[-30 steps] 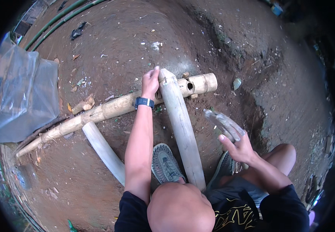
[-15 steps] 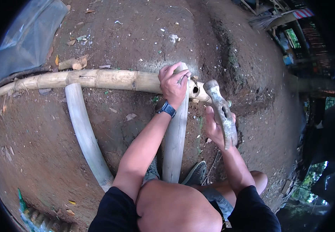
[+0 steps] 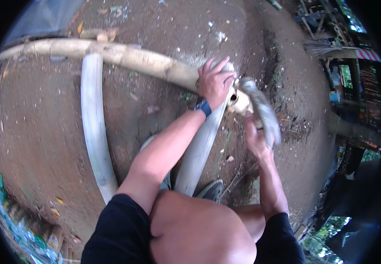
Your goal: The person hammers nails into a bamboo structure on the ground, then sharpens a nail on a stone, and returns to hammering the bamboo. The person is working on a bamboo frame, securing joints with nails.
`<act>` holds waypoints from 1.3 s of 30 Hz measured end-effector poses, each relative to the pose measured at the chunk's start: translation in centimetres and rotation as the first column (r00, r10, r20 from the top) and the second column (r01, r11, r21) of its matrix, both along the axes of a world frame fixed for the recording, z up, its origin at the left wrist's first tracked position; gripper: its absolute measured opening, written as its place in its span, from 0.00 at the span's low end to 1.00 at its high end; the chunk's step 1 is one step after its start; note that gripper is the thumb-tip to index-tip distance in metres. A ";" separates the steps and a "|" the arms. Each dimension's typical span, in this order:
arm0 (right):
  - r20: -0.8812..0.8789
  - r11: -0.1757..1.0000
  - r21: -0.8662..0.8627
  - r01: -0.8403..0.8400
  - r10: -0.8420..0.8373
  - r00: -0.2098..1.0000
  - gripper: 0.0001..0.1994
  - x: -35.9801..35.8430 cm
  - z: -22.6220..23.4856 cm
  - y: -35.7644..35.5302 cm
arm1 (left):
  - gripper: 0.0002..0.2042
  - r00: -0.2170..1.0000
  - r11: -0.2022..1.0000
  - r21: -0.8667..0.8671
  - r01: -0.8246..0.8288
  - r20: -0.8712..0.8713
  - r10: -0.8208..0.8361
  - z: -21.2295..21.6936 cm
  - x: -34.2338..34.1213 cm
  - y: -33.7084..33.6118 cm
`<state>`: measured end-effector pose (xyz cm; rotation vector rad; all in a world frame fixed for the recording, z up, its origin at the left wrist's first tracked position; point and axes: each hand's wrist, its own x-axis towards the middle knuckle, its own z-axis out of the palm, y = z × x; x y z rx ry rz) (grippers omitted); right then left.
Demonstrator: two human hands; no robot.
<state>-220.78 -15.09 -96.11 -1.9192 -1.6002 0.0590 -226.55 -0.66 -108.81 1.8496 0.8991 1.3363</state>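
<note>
My left hand (image 3: 216,86), with a watch at the wrist, is closed over the far end of a pale grey bamboo pole (image 3: 199,154), where it crosses a long yellowish bamboo pole (image 3: 151,64). Whether a nail sits under these fingers cannot be made out. In my right hand (image 3: 256,140) is a claw hammer (image 3: 264,108), its metal head blurred by motion just right of the joint. A dark hole shows in the yellowish pole near its right end. The grey pole's near end lies between my legs.
A second grey bamboo pole (image 3: 94,114) runs from the yellowish one toward me on the left. Clear plastic sheeting (image 3: 45,17) lies at the far left, bottles (image 3: 27,229) at the lower left. At right stands a cluttered wooden structure (image 3: 353,83). The ground is bare soil (image 3: 36,132).
The view has turned, so the poles appear slanted. My right hand and the hammer have swung, bringing the hammer's head closer to my left hand. My left hand keeps its place on the grey pole's end.
</note>
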 end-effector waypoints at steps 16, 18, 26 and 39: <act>0.150 0.993 -0.120 -0.014 0.032 0.988 0.07 1.4 -1.9 0.3 | 0.05 0.999 1.000 0.014 -0.002 -0.037 0.002 -0.3 0.0 0.5; 0.075 0.999 -0.034 -0.020 0.023 0.997 0.06 0.1 0.4 -0.9 | 0.05 0.998 1.000 -0.004 0.006 -0.056 -0.006 -0.3 0.4 -0.2; 0.220 0.998 -0.022 -0.062 0.065 0.973 0.06 0.6 -0.7 -0.6 | 0.05 0.999 1.000 -0.018 -0.002 -0.046 0.001 -0.8 0.4 0.0; -0.124 0.987 -0.159 -0.009 -0.011 0.992 0.08 -0.9 2.2 -3.9 | 0.22 0.994 0.995 -0.085 -0.062 0.085 0.069 -0.3 0.7 0.6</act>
